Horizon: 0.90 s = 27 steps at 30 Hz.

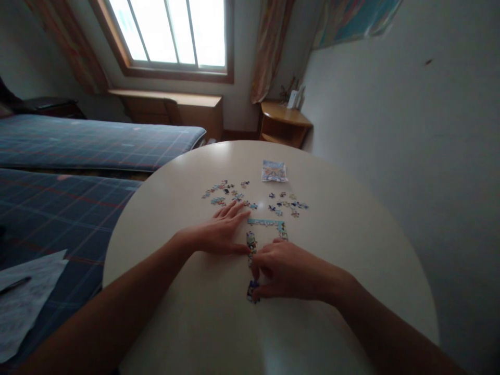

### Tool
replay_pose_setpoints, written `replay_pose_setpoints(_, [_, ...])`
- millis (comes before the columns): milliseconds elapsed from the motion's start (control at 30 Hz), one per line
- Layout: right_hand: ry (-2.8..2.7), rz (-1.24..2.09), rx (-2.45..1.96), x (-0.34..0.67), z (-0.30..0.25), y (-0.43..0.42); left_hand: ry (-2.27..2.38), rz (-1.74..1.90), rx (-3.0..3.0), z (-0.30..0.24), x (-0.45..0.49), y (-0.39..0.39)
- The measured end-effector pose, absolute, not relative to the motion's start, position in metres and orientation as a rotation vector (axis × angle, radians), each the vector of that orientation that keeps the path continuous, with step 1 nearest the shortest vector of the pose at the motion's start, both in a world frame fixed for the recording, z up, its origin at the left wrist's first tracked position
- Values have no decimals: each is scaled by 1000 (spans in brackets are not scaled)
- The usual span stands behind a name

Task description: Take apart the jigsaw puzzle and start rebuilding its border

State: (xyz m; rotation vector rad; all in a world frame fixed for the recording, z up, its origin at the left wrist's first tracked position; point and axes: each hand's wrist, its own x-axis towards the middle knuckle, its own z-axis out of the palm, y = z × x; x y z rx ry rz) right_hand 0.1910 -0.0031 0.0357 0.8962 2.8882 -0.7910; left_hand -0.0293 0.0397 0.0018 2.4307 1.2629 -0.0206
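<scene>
My left hand (222,229) lies flat with its fingers spread, the thumb resting at a short upright strip of joined jigsaw pieces (250,240). Its fingertips reach close to loose jigsaw pieces (237,196). My right hand (291,268) is bent over the near end of that strip, with thumb and forefinger closed on a dark jigsaw piece (252,291). That piece lies on the table, nearer me than the strip. Beyond the right hand, a light-blue row of joined pieces (265,222) turns a corner toward me, and the hand partly covers its right side.
The round white table (164,208) carries another group of loose pieces (289,204) on the right and a printed plastic packet (274,171) farther back. Plaid beds (97,140) stand to the left, with papers (31,297) and a pen (14,285). A wall (390,130) rises at right.
</scene>
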Motion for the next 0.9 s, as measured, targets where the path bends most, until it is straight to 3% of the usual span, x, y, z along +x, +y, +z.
replay_pose_setpoints(500, [2909,-958,858,211,36,16,1277,78,2472,-1,-37,43])
replay_pose_setpoints(767, [2963,-482,2007,273,16,74,1722,528,2370,-5,-68,77])
replay_pose_setpoints(900, [2899,-321,2271,289,2,91,1780,581,2315,-13,-75,86])
